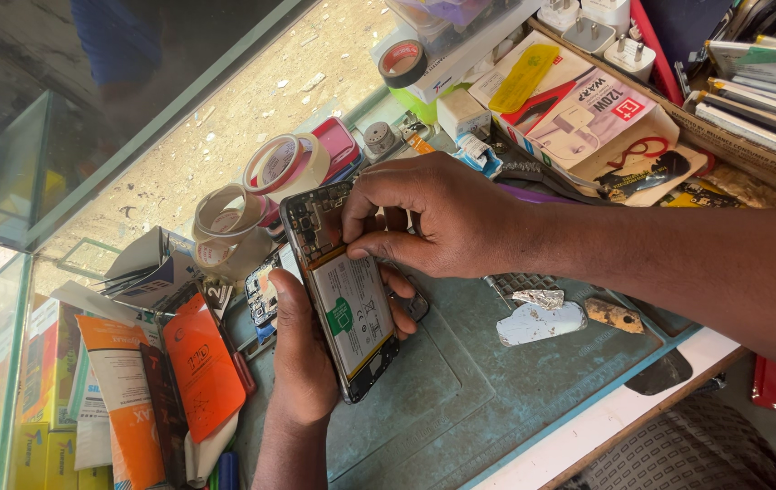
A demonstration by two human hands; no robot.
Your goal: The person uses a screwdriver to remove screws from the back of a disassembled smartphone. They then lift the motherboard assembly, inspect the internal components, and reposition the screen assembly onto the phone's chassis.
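Right arm: the bare forearm enters from the right edge and runs left across the table, wrist bent down over the phone.
Right hand [438, 218]: knuckles up, fingers curled; thumb and forefinger are pinched together on the upper part of the phone's open back, near its long edge. The grip is nearly closed; whether a small part sits between the fingertips cannot be told.
Left arm: it rises from the bottom edge, wrist straight.
Left hand [302, 349]: its grip is wrapped around the phone from beneath, thumb along the left long edge, fingertips showing past the right edge. It carries the phone tilted, top end away from the person.
Mat [497, 390]: 1 worn grey-green work mat covers the table under both hands.
Phone [343, 290]: 1, back cover off, held above the mat; 1 white battery with a green mark fills its middle, the circuit board showing above it.
Orange packets [202, 363]: 2 flat orange packets lie left of the left wrist, among other cartons.
Charger box [579, 113]: 1 white and red box lies beyond the right hand.
Tape rolls [284, 168]: 3 pale rolls stacked just beyond the phone's top, plus 1 dark-rimmed roll [403, 62] farther back.
Small pieces: 3 lie on the mat below the right forearm, 1 white scrap [540, 323], 1 crumpled foil bit [539, 298], 1 brown chip [615, 315].
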